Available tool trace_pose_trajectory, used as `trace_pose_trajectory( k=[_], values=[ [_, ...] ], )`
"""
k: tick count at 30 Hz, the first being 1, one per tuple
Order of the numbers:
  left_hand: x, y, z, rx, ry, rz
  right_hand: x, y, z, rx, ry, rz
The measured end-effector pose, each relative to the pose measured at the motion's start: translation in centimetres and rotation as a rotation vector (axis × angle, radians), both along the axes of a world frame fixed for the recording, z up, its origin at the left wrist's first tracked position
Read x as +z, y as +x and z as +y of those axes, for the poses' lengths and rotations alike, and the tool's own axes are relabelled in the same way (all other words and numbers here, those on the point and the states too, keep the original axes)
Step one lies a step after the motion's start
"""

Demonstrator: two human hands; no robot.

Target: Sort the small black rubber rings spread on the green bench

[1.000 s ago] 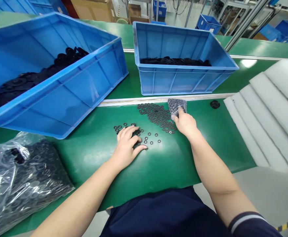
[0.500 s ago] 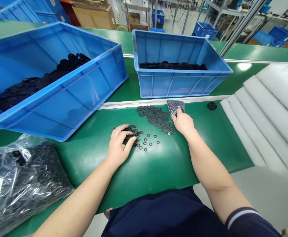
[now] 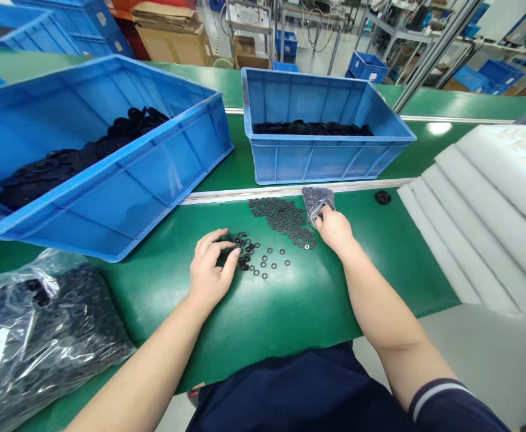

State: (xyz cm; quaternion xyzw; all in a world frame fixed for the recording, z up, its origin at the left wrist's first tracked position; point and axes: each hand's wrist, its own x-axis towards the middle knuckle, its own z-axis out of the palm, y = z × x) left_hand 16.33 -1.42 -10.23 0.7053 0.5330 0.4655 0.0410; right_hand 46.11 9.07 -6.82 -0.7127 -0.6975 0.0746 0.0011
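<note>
My left hand (image 3: 209,273) rests on the green work surface, its curved fingers apart beside a loose cluster of small black rings (image 3: 246,251). Some rings lie behind its fingertips, partly hidden. My right hand (image 3: 335,230) is closed at the mouth of a small clear plastic bag (image 3: 317,198) full of small dark parts; its fingertips are partly hidden there. Between the hands and farther back, many flat dark grey washers (image 3: 285,217) are spread out. One washer (image 3: 307,246) at their near edge looks lighter.
Two blue crates (image 3: 168,174) (image 3: 321,159) with black parts stand behind. A large clear bag (image 3: 60,336) of black rings lies at left. White foam sheets (image 3: 479,222) are stacked at right, near a black round part (image 3: 382,197). A pale strip (image 3: 254,193) crosses the table.
My left hand has drawn slightly left, uncovering more black rings. My right hand stays at the small bag. The view has tilted up a little.
</note>
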Motion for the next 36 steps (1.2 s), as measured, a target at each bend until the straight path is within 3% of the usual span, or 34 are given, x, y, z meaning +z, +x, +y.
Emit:
trace_pose_trajectory(
  k=[11,15,19,21,25,29,36],
  values=[
    [3.0,1.6,-2.4,0.062,-0.003,-0.145,-0.9,2.7,0.5,0.053,0.099,0.261],
    [2.3,1.7,-3.1,-0.160,-0.099,-0.067,1.2,3.0,-1.0,0.025,0.156,0.428],
    [1.1,1.4,-2.8,-0.367,-0.301,0.028,2.7,0.9,-5.1,0.160,0.010,0.665],
    [0.7,1.4,-2.4,-0.341,-0.322,0.039,2.5,-1.1,-7.3,0.326,-0.146,0.686],
    [0.2,1.0,-1.4,-0.185,-0.263,0.018,1.2,-4.9,-10.1,0.625,-0.364,0.468],
    [0.5,0.5,-1.8,-0.185,-0.233,0.027,0.8,-6.3,-10.7,0.659,-0.337,0.325],
    [0.9,2.3,-3.8,-0.450,-0.255,0.208,1.0,-4.0,-9.6,0.631,-0.353,0.574]
  ],
)
